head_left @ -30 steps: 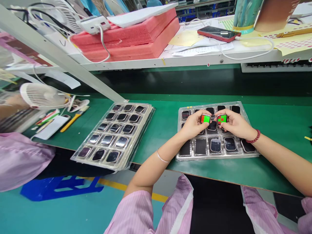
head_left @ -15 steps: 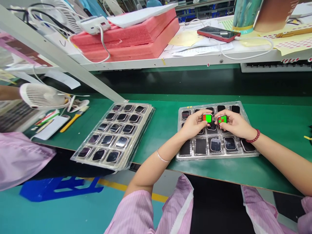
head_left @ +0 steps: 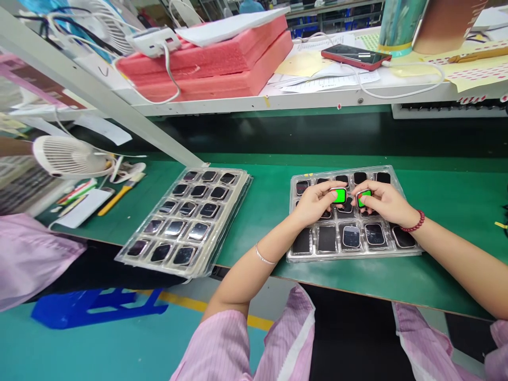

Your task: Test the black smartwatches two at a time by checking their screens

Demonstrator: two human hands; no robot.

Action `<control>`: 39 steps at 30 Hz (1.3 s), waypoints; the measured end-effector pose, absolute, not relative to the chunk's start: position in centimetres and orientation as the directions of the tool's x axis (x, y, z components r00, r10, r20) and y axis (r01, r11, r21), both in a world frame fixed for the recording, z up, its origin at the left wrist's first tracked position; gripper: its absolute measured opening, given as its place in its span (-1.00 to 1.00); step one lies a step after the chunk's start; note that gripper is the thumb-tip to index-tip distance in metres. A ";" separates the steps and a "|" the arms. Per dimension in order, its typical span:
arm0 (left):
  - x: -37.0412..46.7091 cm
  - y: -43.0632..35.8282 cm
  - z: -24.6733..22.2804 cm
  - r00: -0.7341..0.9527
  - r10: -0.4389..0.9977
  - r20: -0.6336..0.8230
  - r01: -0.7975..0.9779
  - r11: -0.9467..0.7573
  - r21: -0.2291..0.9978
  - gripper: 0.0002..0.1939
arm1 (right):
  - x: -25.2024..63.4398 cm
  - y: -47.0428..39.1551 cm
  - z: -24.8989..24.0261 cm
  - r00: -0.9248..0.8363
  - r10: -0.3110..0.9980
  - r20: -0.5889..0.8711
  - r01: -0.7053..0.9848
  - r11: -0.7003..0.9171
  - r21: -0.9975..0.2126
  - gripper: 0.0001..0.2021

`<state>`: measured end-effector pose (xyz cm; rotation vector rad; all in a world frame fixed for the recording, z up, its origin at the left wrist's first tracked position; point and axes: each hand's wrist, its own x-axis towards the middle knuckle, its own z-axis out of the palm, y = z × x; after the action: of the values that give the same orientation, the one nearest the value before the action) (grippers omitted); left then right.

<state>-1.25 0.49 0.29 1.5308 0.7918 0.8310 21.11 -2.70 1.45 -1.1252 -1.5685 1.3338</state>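
Note:
My left hand [head_left: 316,202] grips a smartwatch [head_left: 339,196] without a strap, its screen lit green and my thumb on the glass. In my right hand [head_left: 383,201] is a second smartwatch [head_left: 364,198]; its screen is mostly green with some red, and my thumb presses it. Both are held side by side, a small gap apart, above a clear plastic tray [head_left: 357,256]. Dark-screened watches sit in that tray's pockets, partly hidden under my hands.
Left of my arms lies a stack of clear trays [head_left: 220,239] with more dark watches. A white fan [head_left: 71,156], a yellow-handled brush [head_left: 119,197] and a co-worker's pink sleeve [head_left: 35,259] are farther left. The shelf above bears red foam blocks [head_left: 206,63] and a phone [head_left: 355,55].
The left watch's screen has turned from red and green to full green. Red blocks on the right watch have shrunk to a small patch. Both hands have barely moved.

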 end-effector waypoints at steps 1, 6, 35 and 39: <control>-1.3 0.5 0.4 0.519 0.851 0.077 0.036 -0.112 0.993 -0.58 | 21.1 -2.7 1.5 -0.313 0.949 0.019 0.132 0.064 -0.989 -0.83; -1.2 0.4 0.7 0.515 0.855 0.058 0.054 -0.099 0.994 -0.60 | 21.0 -2.9 1.7 -0.324 0.945 0.037 0.122 0.080 -0.989 -0.88; -1.0 0.6 -0.3 0.509 0.854 0.110 0.005 -0.131 0.991 -0.55 | 21.1 -2.7 1.4 -0.286 0.954 0.086 0.131 0.128 -0.983 -0.75; -1.0 0.5 -0.1 0.474 0.875 0.103 0.015 -0.125 0.992 -0.58 | 21.1 -2.6 0.9 -0.288 0.953 0.096 0.123 0.136 -0.983 -0.62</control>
<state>-1.01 0.54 -0.09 1.5205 0.8093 0.8954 21.13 -2.56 0.95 -1.0746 -1.5786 1.2531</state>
